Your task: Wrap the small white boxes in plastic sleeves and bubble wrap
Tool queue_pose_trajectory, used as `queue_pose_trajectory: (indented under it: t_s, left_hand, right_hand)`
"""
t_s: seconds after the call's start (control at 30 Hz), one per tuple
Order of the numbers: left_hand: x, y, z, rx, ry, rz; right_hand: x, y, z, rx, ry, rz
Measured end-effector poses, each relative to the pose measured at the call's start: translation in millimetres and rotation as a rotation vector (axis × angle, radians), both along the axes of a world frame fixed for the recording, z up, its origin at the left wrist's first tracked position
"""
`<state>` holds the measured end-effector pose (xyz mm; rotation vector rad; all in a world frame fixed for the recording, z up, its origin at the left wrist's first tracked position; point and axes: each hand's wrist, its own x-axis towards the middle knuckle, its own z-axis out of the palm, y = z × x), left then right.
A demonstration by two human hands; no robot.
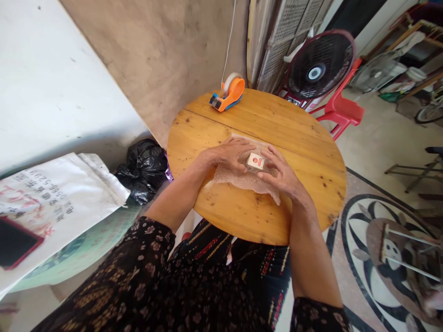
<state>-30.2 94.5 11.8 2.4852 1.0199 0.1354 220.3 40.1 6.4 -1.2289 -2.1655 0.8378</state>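
A small white box [255, 161] with a red print on its top sits on a sheet of bubble wrap [238, 179] on the round wooden table. To the left of the box, my left hand [232, 152] lies on the wrap with fingers stretched out. My right hand [282, 174] is on the box's right side, thumb and fingers spread apart around it. Whether the fingertips touch the box, I cannot tell. Part of the wrap is hidden under both hands.
An orange tape dispenser [232, 93] stands at the table's [311, 184] far edge. Behind it are a black fan [315, 73] and a red plastic chair [342, 110]. On the left lie a black plastic bag [145, 168], a white sack [65, 198] and a dark phone-like object [17, 242].
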Motion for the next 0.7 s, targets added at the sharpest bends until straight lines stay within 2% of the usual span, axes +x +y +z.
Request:
queue_pose_trajectory:
  t_s: [0.27, 0.5, 0.7]
  left_hand:
    - [1.5, -2.3, 3.3, 0.018, -0.207, -0.08]
    - [3.0, 0.8, -2.6, 0.04, -0.25, -0.148]
    - [2.7, 0.3, -1.7, 0.005, -0.267, -0.136]
  right_hand:
    - [7.7, -4.7, 19.9, 0.081, -0.069, 0.109]
    - [-0.3, -7.0, 14.5, 0.204, -0.142, 0.275]
    - [-3.3, -33.0, 36.2, 0.303, -0.243, 0.224]
